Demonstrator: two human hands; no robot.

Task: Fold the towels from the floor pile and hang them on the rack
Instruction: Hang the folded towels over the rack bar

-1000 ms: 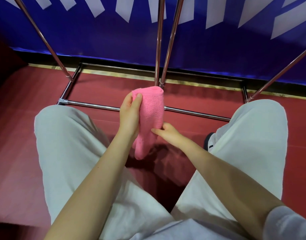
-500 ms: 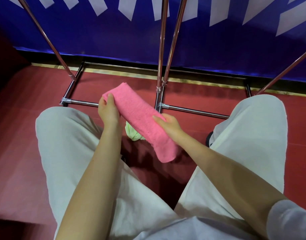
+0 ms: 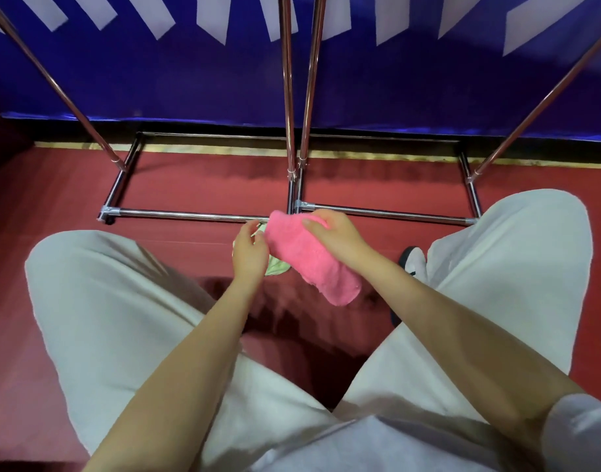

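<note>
Your left hand (image 3: 249,248) has let go, fingers loose, while your right hand (image 3: 333,235) grips the folded pink towel (image 3: 312,260) — unhung — green towel (image 3: 277,267) left on the floor.

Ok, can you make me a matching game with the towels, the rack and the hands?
Things:
1. pink towel
2. green towel
3. rack
4. left hand

States:
A. shiny metal, standing on the red floor
B. folded, gripped by the right hand
C. holding nothing, fingers loosely curled
D. lying low, mostly hidden behind the hands

Pairs: 1-B, 2-D, 3-A, 4-C
</note>
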